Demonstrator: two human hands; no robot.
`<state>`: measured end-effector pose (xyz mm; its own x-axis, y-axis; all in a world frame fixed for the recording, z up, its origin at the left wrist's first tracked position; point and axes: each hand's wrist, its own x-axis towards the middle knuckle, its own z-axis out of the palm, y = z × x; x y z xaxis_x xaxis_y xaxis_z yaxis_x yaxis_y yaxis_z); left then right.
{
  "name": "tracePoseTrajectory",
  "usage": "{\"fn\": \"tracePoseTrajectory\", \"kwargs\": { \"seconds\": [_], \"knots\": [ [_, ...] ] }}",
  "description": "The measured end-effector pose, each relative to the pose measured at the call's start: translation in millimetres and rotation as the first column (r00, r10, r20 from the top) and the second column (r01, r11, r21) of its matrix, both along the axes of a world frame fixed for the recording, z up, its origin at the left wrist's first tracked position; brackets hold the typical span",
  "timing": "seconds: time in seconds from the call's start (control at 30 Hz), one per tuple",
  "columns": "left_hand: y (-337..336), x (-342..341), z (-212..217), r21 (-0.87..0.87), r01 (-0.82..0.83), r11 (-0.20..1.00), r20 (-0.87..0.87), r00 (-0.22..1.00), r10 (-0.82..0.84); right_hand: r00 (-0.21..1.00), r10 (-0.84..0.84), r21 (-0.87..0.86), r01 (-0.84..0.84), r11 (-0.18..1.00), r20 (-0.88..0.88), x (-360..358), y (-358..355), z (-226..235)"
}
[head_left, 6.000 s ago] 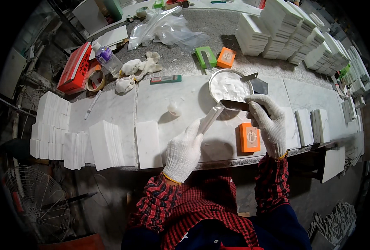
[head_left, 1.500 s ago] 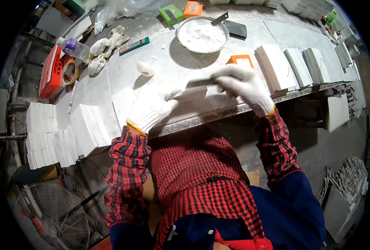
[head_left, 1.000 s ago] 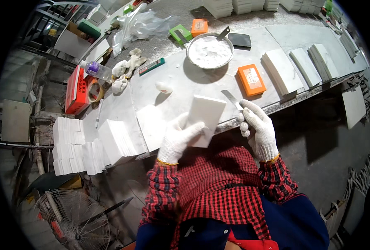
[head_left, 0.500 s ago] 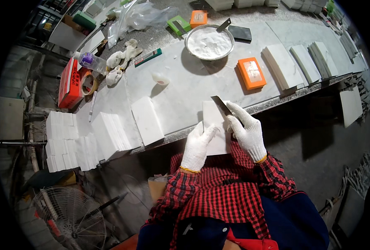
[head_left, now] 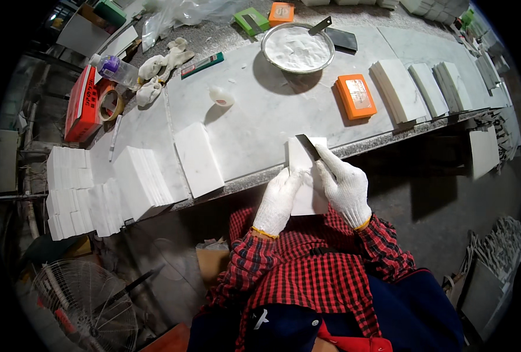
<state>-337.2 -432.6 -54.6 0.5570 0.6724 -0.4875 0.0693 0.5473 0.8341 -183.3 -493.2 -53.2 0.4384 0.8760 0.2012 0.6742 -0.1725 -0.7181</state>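
Note:
A white rectangular tile point(head_left: 305, 170) is held upright at the bench's front edge, over my lap. My left hand point(head_left: 278, 198), in a white glove, grips its left side. My right hand point(head_left: 344, 184), also gloved, holds a flat dark scraper blade point(head_left: 308, 145) against the tile's upper face. A metal bowl of white paste point(head_left: 297, 48) with a second scraper point(head_left: 319, 25) stuck in it stands at the back of the marble bench point(head_left: 254, 123).
A single white tile point(head_left: 198, 159) and stacks of tiles point(head_left: 138, 182) lie left; more tile stacks point(head_left: 399, 90) lie right. An orange block point(head_left: 355, 96), spare gloves point(head_left: 160, 61), a tape roll point(head_left: 110, 104), a red box point(head_left: 82, 103) and a fan point(head_left: 84, 305) surround me.
The tile was lifted off the bench and drawn toward my body, now held on edge. The right hand brought the scraper from the bowl onto the tile's face.

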Motion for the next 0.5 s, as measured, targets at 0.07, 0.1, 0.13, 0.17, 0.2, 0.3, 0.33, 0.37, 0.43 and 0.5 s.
{"fn": "tracePoseTrajectory", "kwargs": {
  "seconds": [0.07, 0.1, 0.13, 0.17, 0.2, 0.3, 0.33, 0.37, 0.43, 0.5],
  "knots": [
    [2, -1, -1, 0.035, 0.037, 0.999, -0.043, 0.998, -0.035, 0.996, 0.011, -0.047, -0.007, 0.999, 0.084, 0, 1, 2],
    [4, -2, -1, 0.052, 0.051, 0.997, -0.060, 0.997, -0.047, 0.993, 0.026, -0.068, -0.018, 0.998, 0.116, -1, 2, 4],
    [5, -2, -1, 0.068, 0.064, 0.996, -0.076, 0.995, -0.059, 0.988, 0.042, -0.089, -0.029, 0.996, 0.148, -1, 3, 6],
    [6, -3, -2, 0.084, 0.077, 0.993, -0.092, 0.993, -0.070, 0.982, 0.058, -0.111, -0.039, 0.993, 0.179, -2, 3, 9],
    [6, -3, -3, 0.090, 0.073, 0.993, -0.096, 0.993, -0.064, 0.975, 0.073, -0.132, -0.046, 0.990, 0.210, -3, 5, 12],
    [5, -1, -4, 0.100, 0.052, 0.994, -0.100, 0.994, -0.042, 0.959, 0.110, -0.176, -0.065, 0.982, 0.261, -5, 9, 16],
    [5, 1, 0, 0.099, 0.043, 0.994, -0.096, 0.995, -0.033, 0.961, 0.113, -0.176, -0.069, 0.982, 0.253, -5, 9, 16],
    [5, 2, 2, 0.098, 0.033, 0.995, -0.092, 0.995, -0.024, 0.963, 0.117, -0.176, -0.074, 0.982, 0.244, -5, 9, 16],
    [6, 2, 0, 0.071, 0.028, 0.997, -0.077, 0.997, -0.022, 0.968, 0.130, -0.223, -0.081, 0.971, 0.214, -4, 11, 19],
    [5, 1, -2, 0.054, 0.033, 0.998, -0.086, 0.996, -0.028, 0.973, 0.141, -0.256, -0.092, 0.962, 0.182, -2, 11, 20]
  ]
}}
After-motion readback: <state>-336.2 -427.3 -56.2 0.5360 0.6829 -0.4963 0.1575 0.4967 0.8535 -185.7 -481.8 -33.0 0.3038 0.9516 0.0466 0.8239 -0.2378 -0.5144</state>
